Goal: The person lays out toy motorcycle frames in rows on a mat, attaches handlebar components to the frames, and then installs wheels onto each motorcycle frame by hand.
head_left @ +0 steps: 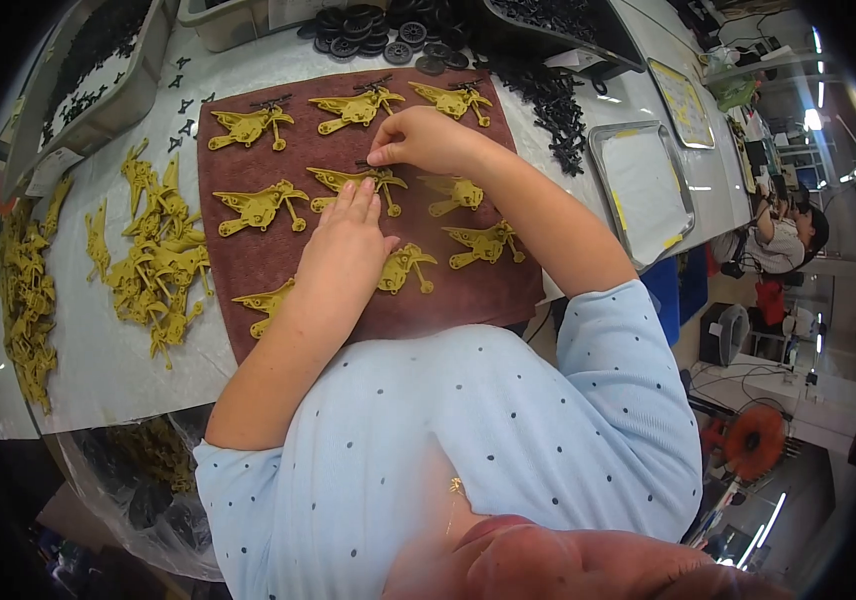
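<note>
On a maroon cloth [218,260] lie several olive-yellow plastic toy frames in rows, each with a pointed end and a thin leg. My left hand [348,225] rests with outstretched fingers on the middle yellow toy frame [324,178], steadying it against the cloth. My right hand [428,138] reaches in from the right, thumb and fingertips pinched on a small black bar [362,162] at that frame's upper edge. Whether the bar is seated in the frame cannot be made out. Top-row pieces, such as one yellow toy frame [250,127], carry thin black bars along their tops.
A heap of loose yellow toy frames [158,260] lies left of the cloth. Black wheels [348,35] and small black parts [548,110] are piled beyond it. A grey bin [143,75] stands at far left, a metal tray [643,190] at right. Another person [783,235] sits farther right.
</note>
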`<action>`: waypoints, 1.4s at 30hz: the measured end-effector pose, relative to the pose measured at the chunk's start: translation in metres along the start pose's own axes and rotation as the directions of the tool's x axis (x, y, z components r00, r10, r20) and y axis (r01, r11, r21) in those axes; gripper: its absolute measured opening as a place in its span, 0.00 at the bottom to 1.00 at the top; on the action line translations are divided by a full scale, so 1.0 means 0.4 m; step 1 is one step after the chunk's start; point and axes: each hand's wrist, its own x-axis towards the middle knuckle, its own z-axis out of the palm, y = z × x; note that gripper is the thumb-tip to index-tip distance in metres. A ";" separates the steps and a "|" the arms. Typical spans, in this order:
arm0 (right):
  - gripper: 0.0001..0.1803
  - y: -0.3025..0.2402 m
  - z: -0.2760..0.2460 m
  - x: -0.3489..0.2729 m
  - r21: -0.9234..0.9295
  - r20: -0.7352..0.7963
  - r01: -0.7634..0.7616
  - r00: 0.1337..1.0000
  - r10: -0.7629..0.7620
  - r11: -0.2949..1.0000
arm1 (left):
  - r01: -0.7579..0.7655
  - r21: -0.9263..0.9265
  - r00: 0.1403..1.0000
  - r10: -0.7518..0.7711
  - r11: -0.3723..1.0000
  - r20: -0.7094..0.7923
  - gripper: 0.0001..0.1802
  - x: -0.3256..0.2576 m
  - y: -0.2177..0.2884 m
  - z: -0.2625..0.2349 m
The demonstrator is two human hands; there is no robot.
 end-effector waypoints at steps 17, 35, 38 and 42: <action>0.10 0.022 0.044 -0.041 0.028 -0.218 0.140 0.967 -0.130 0.990 | -0.020 -0.020 1.000 0.020 1.000 -0.006 0.30 0.009 -0.010 0.004; 0.14 0.388 -0.115 -0.335 -0.113 -0.748 -0.434 0.630 0.211 0.894 | 0.149 -0.059 0.983 -0.155 0.987 -0.099 0.26 -0.086 -0.045 -0.153; 0.14 0.371 -0.134 -0.331 -0.007 -0.722 -0.396 0.638 0.269 0.918 | 0.349 0.015 0.936 -0.347 0.937 -0.056 0.28 -0.119 -0.083 -0.167; 0.14 0.385 -0.168 -0.317 -0.012 -0.710 -0.411 0.646 0.281 0.912 | 0.329 0.026 0.944 -0.328 0.944 -0.042 0.30 -0.157 -0.121 -0.141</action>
